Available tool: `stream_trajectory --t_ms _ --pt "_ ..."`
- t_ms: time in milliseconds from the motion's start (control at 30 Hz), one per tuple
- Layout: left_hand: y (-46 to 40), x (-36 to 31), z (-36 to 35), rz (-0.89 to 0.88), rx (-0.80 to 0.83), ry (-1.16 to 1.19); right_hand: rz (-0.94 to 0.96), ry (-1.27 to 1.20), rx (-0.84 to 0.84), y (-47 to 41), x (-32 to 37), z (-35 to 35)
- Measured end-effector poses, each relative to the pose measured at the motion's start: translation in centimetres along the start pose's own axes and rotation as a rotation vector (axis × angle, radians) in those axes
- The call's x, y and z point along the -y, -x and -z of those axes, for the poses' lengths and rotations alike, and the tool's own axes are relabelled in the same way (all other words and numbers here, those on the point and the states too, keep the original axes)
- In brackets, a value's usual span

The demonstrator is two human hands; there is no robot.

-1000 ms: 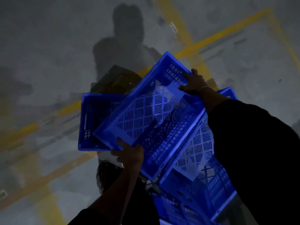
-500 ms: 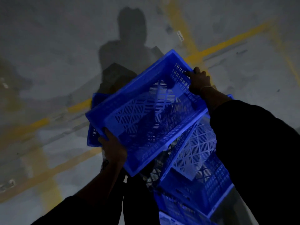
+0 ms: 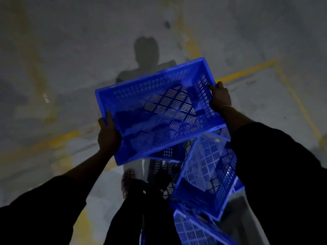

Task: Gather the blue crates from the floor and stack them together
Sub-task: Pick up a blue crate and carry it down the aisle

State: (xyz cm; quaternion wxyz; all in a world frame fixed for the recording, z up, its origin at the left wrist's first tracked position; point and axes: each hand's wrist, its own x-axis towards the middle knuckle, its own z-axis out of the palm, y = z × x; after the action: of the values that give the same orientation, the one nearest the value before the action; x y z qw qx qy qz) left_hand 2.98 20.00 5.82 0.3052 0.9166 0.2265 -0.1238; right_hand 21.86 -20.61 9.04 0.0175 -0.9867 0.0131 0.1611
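I hold a blue slotted crate (image 3: 155, 103) in the air in front of me, its open side facing me. My left hand (image 3: 108, 135) grips its left short rim, thumb over the edge. My right hand (image 3: 219, 97) grips the right short wall, fingers curled over the rim. Below it on the right, a second blue crate (image 3: 208, 175) lies tilted, and the corner of a third blue crate (image 3: 192, 228) shows at the bottom edge. The held crate hides part of what lies beneath it.
The grey concrete floor (image 3: 70, 68) carries yellow painted lines (image 3: 247, 72) crossing it. My shadow (image 3: 145, 55) falls ahead on the floor. My foot in a sandal (image 3: 128, 181) stands just left of the lower crates. The light is dim.
The held crate has swung from a steep diagonal to nearly level and risen toward me. The crate seen at the left on the floor earlier is now out of sight.
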Motion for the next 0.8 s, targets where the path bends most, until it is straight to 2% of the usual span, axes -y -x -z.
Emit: stream_trajectory --t_ms 133,300,400,467,567,800 --pt "1.9 0.1 7.2 -0.042 -0.043 -0.075 0.032 -0.053 -0.008 5.1 2.3 4.7" --pt "3.9 1.9 14.8 -0.200 -0.063 -0.192 0.088 -0.149 -0.024 10.5 5.2 10.0" --pt "6.0 3.1 18.7 -0.148 -0.111 -0.189 0.135 -0.196 -0.004 13.4 7.3 12.5" --pt "7.9 3.7 20.8 -0.187 -0.127 -0.244 0.163 -0.217 0.006 15.1 8.6 14.1" --pt "11.1 4.9 24.0 -0.123 -0.182 -0.246 0.279 -0.250 0.007 17.1 10.8 15.8" --pt "17.8 10.9 28.8 -0.044 -0.324 -0.184 0.501 -0.194 -0.105 18.7 18.5 16.8"
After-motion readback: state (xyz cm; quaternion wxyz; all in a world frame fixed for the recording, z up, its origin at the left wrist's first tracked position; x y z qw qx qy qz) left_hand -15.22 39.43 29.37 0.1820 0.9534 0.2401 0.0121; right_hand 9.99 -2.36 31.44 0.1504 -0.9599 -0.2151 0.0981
